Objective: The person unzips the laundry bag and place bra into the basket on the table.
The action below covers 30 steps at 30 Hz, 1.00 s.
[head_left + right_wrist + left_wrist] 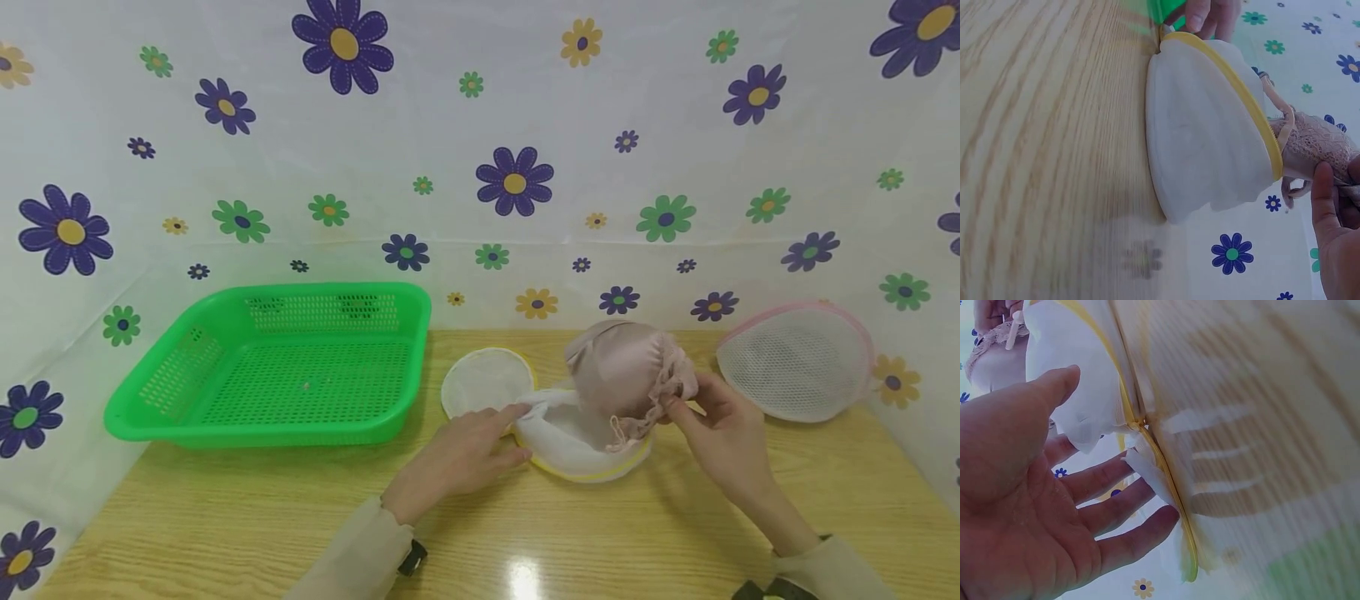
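Note:
A dusty-pink satin bra [617, 371] with lace trim is partly over the mouth of a white laundry bag [566, 442] edged with a yellow zip. My right hand [722, 429] pinches the lace [1322, 147] at the bra's right side. A thin strap loop dangles over the bag's rim. On the bag's left side, my left hand [465, 454] touches the rim with relaxed fingers, its palm visible in the left wrist view. The bag's round flap [487, 385] lies folded back to the left. The bag's inside is mostly hidden by the bra.
A green perforated plastic basket [262, 433] stands on the left of the wooden table [480, 542]. At the back right, a white mesh bag with pink edging [798, 362] leans near the flower-printed backdrop [420, 133].

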Each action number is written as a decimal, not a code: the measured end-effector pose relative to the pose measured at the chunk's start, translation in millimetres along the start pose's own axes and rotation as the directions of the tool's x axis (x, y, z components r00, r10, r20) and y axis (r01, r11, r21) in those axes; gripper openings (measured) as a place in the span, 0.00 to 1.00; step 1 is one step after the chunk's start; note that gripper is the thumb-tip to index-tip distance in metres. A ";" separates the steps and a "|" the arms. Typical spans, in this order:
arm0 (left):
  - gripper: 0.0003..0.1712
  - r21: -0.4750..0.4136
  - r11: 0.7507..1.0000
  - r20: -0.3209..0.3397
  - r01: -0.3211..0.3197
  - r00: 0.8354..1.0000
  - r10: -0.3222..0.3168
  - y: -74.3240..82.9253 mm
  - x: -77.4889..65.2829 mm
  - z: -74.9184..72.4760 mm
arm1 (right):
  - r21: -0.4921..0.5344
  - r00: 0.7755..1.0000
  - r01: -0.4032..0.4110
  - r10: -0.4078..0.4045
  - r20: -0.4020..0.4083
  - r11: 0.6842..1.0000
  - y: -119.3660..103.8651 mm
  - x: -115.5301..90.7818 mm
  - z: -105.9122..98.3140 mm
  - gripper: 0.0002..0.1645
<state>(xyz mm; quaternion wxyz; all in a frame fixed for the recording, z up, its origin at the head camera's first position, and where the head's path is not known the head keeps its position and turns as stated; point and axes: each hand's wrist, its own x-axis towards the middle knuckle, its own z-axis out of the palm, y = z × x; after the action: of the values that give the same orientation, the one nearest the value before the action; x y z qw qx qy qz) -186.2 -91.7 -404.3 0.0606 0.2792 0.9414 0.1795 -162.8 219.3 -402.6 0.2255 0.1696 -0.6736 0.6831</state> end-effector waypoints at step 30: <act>0.38 0.025 0.999 -0.071 0.022 0.997 -0.020 9.2 20.2 -7.9 | 0.133 0.983 0.126 -0.105 -0.151 0.983 -29.0 19.3 -10.2 0.18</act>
<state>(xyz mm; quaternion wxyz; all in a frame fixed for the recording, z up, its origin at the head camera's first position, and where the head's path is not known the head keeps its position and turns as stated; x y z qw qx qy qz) -200.1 -75.9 -393.8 0.0256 0.2635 0.9481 0.1763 -162.7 230.7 -368.2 0.3002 0.1745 -0.5941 0.7256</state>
